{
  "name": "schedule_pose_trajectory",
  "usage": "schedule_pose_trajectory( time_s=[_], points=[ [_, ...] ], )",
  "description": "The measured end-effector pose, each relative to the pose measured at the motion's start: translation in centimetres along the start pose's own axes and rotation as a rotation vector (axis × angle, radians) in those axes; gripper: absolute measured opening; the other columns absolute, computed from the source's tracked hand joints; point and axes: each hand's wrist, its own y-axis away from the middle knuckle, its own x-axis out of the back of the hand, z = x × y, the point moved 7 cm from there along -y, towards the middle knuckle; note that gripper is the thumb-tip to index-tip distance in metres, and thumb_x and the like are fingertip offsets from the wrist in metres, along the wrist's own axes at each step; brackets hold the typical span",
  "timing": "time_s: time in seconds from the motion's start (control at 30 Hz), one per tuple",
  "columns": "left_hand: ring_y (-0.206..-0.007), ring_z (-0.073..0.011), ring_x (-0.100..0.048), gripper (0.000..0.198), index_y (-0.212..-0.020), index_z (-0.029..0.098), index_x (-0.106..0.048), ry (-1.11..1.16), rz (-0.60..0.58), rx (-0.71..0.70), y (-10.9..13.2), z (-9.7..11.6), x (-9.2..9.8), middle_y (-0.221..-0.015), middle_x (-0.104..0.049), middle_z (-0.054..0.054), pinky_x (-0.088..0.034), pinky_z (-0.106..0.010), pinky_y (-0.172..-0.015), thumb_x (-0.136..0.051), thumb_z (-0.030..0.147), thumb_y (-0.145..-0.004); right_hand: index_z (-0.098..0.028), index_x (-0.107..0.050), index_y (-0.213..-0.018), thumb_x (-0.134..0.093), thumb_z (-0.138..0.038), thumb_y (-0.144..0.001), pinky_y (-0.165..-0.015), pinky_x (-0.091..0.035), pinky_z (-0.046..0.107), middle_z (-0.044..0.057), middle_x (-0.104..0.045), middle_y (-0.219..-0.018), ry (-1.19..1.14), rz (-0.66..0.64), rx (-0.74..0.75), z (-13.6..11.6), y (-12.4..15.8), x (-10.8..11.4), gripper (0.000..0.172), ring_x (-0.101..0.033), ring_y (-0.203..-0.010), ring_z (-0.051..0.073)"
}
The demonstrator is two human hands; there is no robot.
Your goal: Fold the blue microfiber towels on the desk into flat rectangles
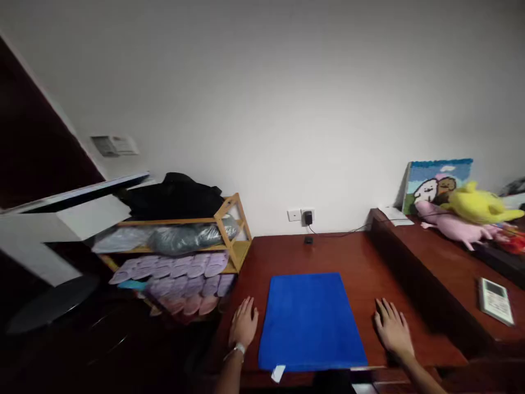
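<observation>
A blue cloth (309,323) lies flat on the reddish-brown wooden table (279,254), with a small white tag (278,374) at its near left corner. To the left of the cloth, my left hand (243,322) rests palm down on the tabletop, fingers stretched out, a band on its wrist. On the other side, my right hand (394,328) also lies flat on the wood, its fingers apart. Neither hand touches the cloth or holds anything.
Left of the table stands a wooden rack (233,241) with several lilac slippers (197,265) and a black bag (176,197) on top. A raised ledge at right bears plush toys (476,205), a picture (437,180) and a calculator (495,301). A black plug (308,217) sits in the wall.
</observation>
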Motion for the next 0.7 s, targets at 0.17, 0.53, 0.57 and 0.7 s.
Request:
schedule_pose_trajectory(
  time_s=[0.17,0.53,0.57,0.7],
  points=[
    [-0.134,-0.0288,-0.058,0.052,-0.135,0.012,-0.064,0.012,0.022,0.003,-0.09,0.00,-0.01,-0.144,-0.064,-0.014,-0.046,-0.047,-0.114,-0.036,0.033,-0.098,-0.020,-0.041,-0.157,-0.018,-0.046,-0.098,-0.124,-0.021,0.048,0.004,-0.038,-0.165,-0.032,0.016,0.004,0.05,0.06,0.04,0.069,-0.030,-0.153,0.026],
    [-0.136,-0.0262,-0.056,0.051,-0.139,0.015,-0.062,0.017,0.011,0.007,-0.01,-0.53,-0.38,-0.147,-0.062,-0.012,-0.044,-0.044,-0.116,-0.037,0.034,-0.099,-0.021,-0.044,-0.155,-0.021,-0.047,-0.096,-0.124,-0.020,0.048,0.005,-0.040,-0.163,-0.064,0.052,-0.001,0.09,-0.09,-0.11,0.069,-0.030,-0.153,0.027],
    [-0.136,-0.0264,-0.056,0.051,-0.139,0.014,-0.062,0.016,0.010,0.007,-0.01,-0.54,-0.40,-0.146,-0.062,-0.012,-0.044,-0.044,-0.116,-0.037,0.034,-0.099,-0.022,-0.044,-0.155,-0.022,-0.047,-0.096,-0.124,-0.020,0.048,0.005,-0.041,-0.163,-0.066,0.053,-0.003,0.09,-0.10,-0.12,0.068,-0.031,-0.153,0.027],
    [-0.136,-0.0265,-0.056,0.051,-0.138,0.013,-0.062,0.018,0.015,0.006,-0.02,-0.48,-0.38,-0.146,-0.062,-0.013,-0.044,-0.044,-0.116,-0.037,0.034,-0.099,-0.021,-0.044,-0.155,-0.021,-0.046,-0.096,-0.124,-0.020,0.048,0.006,-0.041,-0.163,-0.063,0.049,-0.005,0.05,-0.11,-0.09,0.069,-0.031,-0.153,0.027]
  ],
)
